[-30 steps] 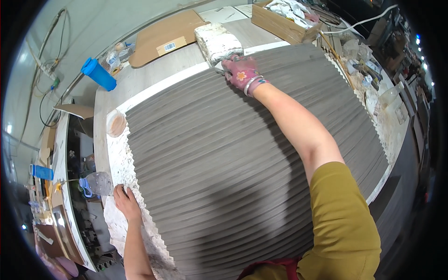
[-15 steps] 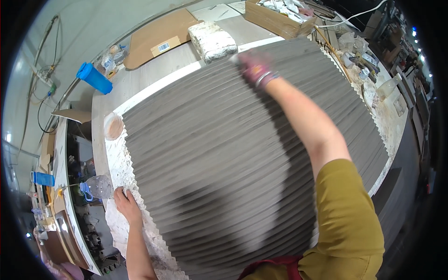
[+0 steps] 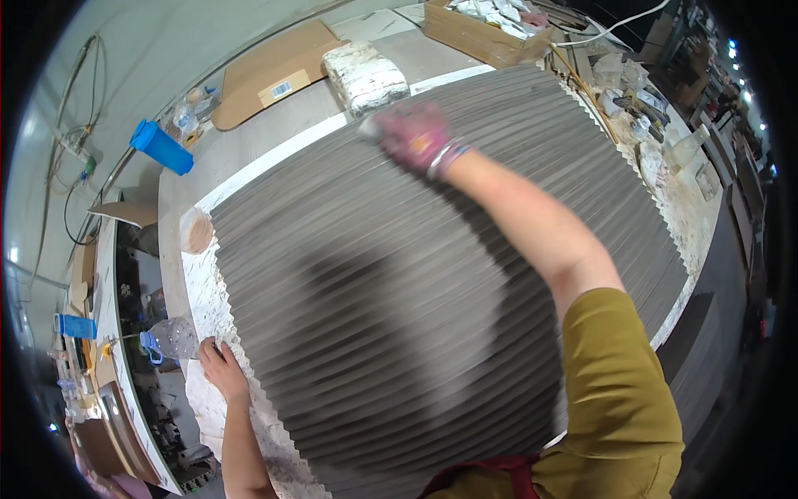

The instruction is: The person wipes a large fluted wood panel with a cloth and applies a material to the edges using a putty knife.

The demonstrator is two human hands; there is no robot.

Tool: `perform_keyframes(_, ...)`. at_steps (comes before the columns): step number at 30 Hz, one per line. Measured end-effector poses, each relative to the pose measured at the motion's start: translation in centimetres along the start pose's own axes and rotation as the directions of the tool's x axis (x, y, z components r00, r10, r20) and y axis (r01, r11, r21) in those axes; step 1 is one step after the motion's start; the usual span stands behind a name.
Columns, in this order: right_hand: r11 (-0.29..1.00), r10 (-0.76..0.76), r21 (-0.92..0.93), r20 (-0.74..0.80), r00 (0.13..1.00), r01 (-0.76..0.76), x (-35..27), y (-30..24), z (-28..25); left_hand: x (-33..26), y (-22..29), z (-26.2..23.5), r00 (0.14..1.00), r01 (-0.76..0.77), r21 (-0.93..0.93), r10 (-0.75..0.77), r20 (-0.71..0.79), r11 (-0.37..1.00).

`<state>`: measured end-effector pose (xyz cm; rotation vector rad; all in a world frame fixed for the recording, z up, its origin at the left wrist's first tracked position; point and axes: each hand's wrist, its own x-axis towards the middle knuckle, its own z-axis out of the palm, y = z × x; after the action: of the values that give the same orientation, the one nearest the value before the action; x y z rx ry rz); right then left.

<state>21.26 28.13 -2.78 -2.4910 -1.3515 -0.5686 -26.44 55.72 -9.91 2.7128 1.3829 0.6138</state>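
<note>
A large grey-brown panel (image 3: 332, 191) with ridged, zigzag-edged ribs lies in front of me. Over its far part is my right hand (image 3: 416, 137), in a pink and purple glove and blurred by motion. Its fingers look closed over a pale thing (image 3: 368, 127) pressed to the ribs, too smeared to name. My left hand (image 3: 223, 370) is bare and lies on the white, crusted table edge (image 3: 208, 287) left of the panel, fingers stretched out and holding nothing. Next to its fingertips is a clear plastic bottle (image 3: 174, 339) with a blue handle.
Beyond the panel stand a white-smeared block (image 3: 366, 75), a cardboard sheet (image 3: 274, 66) and a cardboard box (image 3: 482, 37) with crumpled scraps. A blue bottle (image 3: 162, 147) and a round, pinkish-brown lidded tub (image 3: 197, 230) are at left. Clutter and a wooden stick (image 3: 584, 96) line the right edge.
My right hand has swept leftward along the panel's far part, coming slightly nearer. My left hand stays at the table edge. The whole view has shifted a little.
</note>
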Motion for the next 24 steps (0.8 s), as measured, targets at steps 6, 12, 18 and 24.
perform_keyframes(6, 0.886, 0.458, -0.146, 0.140, 0.878, -0.439, -0.4, 6.9, -1.4, 0.7, -0.3, 0.2, 0.995, -0.095, -0.015, 0.094, -0.027, 0.995)
perform_keyframes(12, 0.991, -0.130, 0.008, -0.163, 0.978, 0.133, -2.1, -4.9, 2.7, 0.4, -1.5, 0.9, 0.999, -0.042, -0.024, 0.042, 0.001, 0.999)
perform_keyframes(18, 0.958, 0.231, 0.090, 0.320, 0.919, -0.273, -2.8, -2.2, 0.8, 0.4, -1.6, 0.1, 0.997, -0.077, -0.070, 0.076, -0.015, 0.995)
perform_keyframes(24, 0.835, 0.524, -0.174, -0.042, 0.851, -0.523, -6.6, 16.0, -4.2, 0.7, -0.3, 0.6, 0.988, -0.141, -0.040, 0.138, -0.070, 0.989)
